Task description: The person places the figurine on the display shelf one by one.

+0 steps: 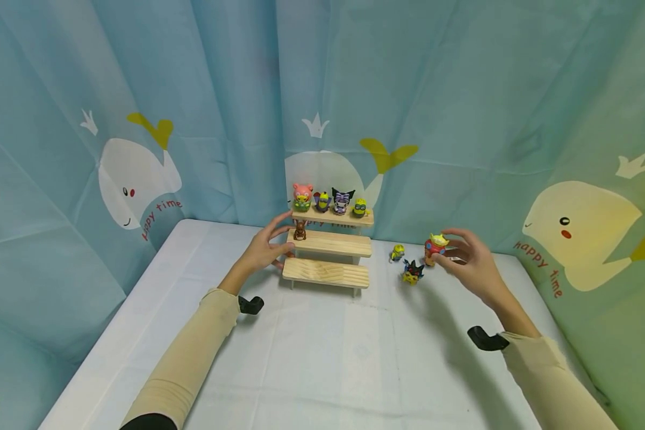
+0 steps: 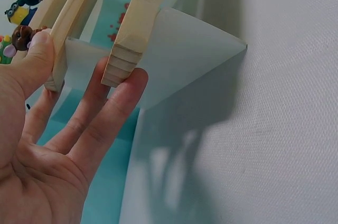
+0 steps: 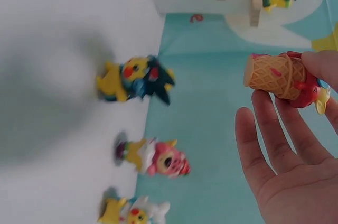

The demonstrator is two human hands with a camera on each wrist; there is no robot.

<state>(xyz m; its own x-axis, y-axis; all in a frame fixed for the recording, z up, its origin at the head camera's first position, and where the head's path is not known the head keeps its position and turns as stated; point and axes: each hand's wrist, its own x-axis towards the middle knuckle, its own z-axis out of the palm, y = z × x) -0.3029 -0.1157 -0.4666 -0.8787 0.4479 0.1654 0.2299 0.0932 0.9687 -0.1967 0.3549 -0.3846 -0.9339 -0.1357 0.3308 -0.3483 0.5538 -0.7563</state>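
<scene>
A three-tier wooden display shelf (image 1: pixel 328 272) stands at the back of the table. My left hand (image 1: pixel 260 248) is at its left end; in the left wrist view the thumb lies against one board and fingertips meet the ends of the boards (image 2: pixel 125 57). Beside that thumb sits a small brown figurine (image 1: pixel 300 230), on the middle tier. My right hand (image 1: pixel 473 266) pinches a red and yellow figurine (image 3: pixel 274 77) with a waffle-cone base, held sideways in the right wrist view. Near it are a yellow figurine with a dark pointed hat (image 1: pixel 412 272) and a small yellow-green figurine (image 1: pixel 397 252).
On the top tier stand a pink figurine (image 1: pixel 303 197), a purple-and-yellow one (image 1: pixel 322 201), a black-eared one (image 1: pixel 342 201) and a yellow-green one (image 1: pixel 359 208). The right wrist view also shows a pink bear figurine (image 3: pixel 166 159). A blue whale-print curtain (image 1: pixel 236 107) hangs behind the table.
</scene>
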